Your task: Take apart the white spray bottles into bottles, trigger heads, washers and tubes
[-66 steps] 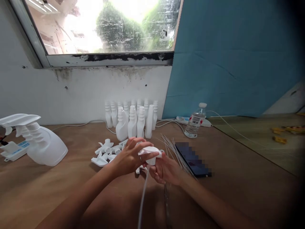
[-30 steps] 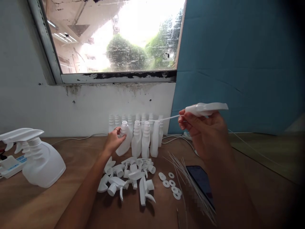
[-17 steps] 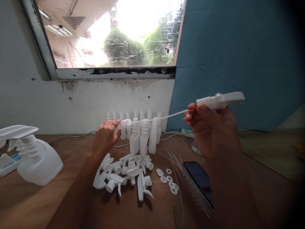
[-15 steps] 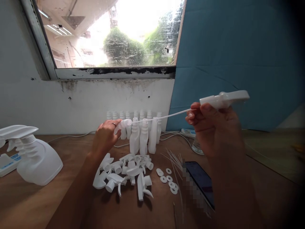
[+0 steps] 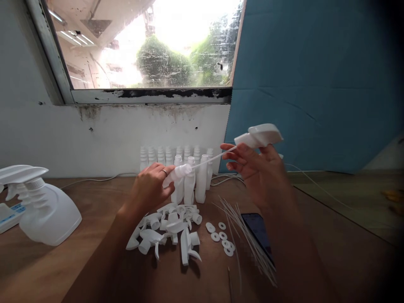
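My left hand [image 5: 151, 183] is closed round a small white plastic bottle [image 5: 181, 171], tilted so its ribbed neck points right. In my right hand [image 5: 252, 168] is a white trigger spray head [image 5: 260, 135], held by its collar and body. From the collar a thin white dip tube [image 5: 214, 157] slopes down to the bottle's mouth, its far end apparently inside the neck. Below the hands lies a pile of white spray heads [image 5: 170, 227]. Flat white washers [image 5: 215, 237] and a bundle of thin tubes [image 5: 249, 235] are to its right.
Behind stand rows of white bottles [image 5: 202, 181] by the wall. A large white spray bottle [image 5: 52, 214] stands at left beside a power strip [image 5: 11, 216]. At right lies a phone [image 5: 260, 235], partly under the tubes. A thin stick [image 5: 230, 282] lies near the front.
My right hand has moved left and the spray head has come closer to the bottle. My left hand has shifted slightly right and down, and less tube shows between them.
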A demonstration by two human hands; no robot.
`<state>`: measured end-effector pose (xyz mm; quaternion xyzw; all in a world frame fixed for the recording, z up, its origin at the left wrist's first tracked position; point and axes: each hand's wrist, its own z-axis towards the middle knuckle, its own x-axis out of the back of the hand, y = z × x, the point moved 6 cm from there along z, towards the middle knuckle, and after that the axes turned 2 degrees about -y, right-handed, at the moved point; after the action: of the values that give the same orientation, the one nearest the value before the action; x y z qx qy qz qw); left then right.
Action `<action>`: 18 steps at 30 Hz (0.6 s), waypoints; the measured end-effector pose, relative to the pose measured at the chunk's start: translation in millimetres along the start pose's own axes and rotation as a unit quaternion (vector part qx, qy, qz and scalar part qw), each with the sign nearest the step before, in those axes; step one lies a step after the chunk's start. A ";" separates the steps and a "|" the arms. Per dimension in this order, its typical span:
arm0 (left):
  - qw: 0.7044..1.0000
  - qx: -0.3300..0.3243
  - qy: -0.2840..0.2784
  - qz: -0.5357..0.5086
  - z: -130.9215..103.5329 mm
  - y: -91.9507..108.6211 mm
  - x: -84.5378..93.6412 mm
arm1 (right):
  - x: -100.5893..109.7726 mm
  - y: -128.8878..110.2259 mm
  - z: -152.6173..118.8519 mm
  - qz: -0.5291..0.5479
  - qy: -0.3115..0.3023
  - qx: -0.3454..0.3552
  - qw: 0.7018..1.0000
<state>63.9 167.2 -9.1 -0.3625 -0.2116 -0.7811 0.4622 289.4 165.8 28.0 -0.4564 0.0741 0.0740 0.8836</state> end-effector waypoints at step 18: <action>0.960 0.003 -0.056 -0.273 -9.7 37.0 13.7 | -48.2 21.5 -18.7 0.056 -0.123 -0.094 0.986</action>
<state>88.4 135.1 -5.1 -0.3329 -0.3307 -0.8552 0.2200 236.8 159.7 9.7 -0.5199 -0.0164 0.1856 0.8337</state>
